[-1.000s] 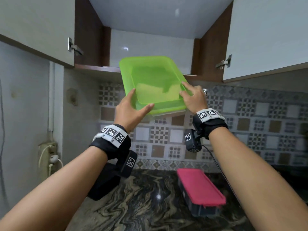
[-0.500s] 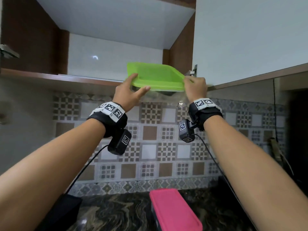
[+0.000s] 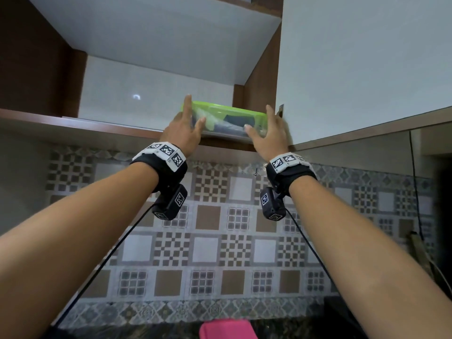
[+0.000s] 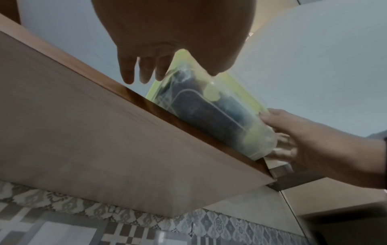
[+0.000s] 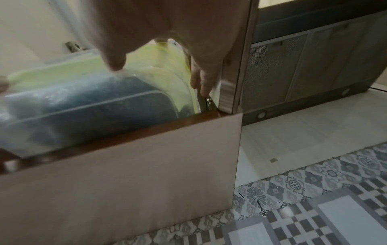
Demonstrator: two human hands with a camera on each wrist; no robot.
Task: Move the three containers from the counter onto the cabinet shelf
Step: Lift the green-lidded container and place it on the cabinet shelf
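Note:
A clear container with a green lid [image 3: 227, 118] lies flat on the cabinet shelf [image 3: 97, 128], at its right end close to the side wall. Dark contents show through its base [image 4: 209, 112] [image 5: 83, 107]. My left hand [image 3: 195, 109] touches its left end, fingers straight and pointing up, thumb against the front. At the other end my right hand [image 3: 257, 118] has straight fingers in the gap beside the cabinet wall and its thumb on the front. A second container with a pink lid [image 3: 225, 329] stands on the counter below. No third container is in view.
The open right cabinet door [image 3: 367, 69] hangs just right of my right hand. The shelf's left part [image 3: 110, 118] shows bare white. Patterned tiles [image 3: 220, 241] cover the wall below, and a range hood [image 5: 314, 66] is to the right.
The green-lidded container went from tilted in the air to level and onto the shelf. Both hands' fingers have straightened from gripping its edges. The view has tilted upward.

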